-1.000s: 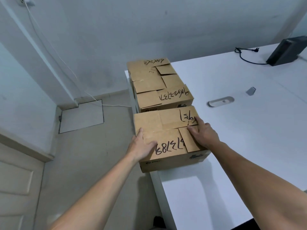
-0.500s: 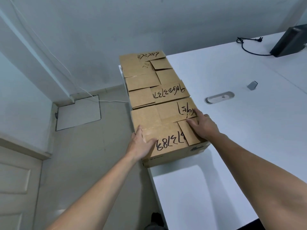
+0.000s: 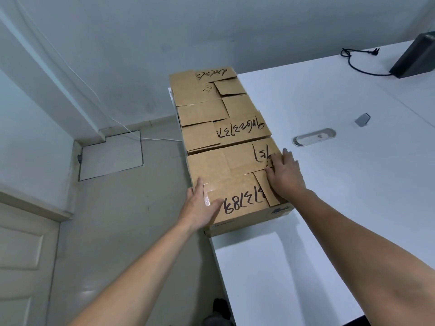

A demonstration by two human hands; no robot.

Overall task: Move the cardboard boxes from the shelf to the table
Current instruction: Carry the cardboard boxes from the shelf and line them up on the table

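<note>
Two brown cardboard boxes with black handwriting sit in a row along the left edge of the white table (image 3: 329, 208). The near box (image 3: 226, 170) touches the far box (image 3: 211, 109) end to end. My left hand (image 3: 202, 205) lies on the near box's front left corner, with the fingers down its left side and the thumb on top. My right hand (image 3: 286, 176) rests flat on its top near the right edge. No shelf is in view.
A black device (image 3: 415, 56) with a coiled black cable (image 3: 353, 57) sits at the table's far right. A grey cable grommet (image 3: 314, 137) and a small grey clip (image 3: 362, 119) lie right of the boxes. Left of the table is bare floor, a white wall cable and a door.
The near box has slid away from me until it meets the far box, closing the gap between them. Both hands stayed on it, and the view moved closer.
</note>
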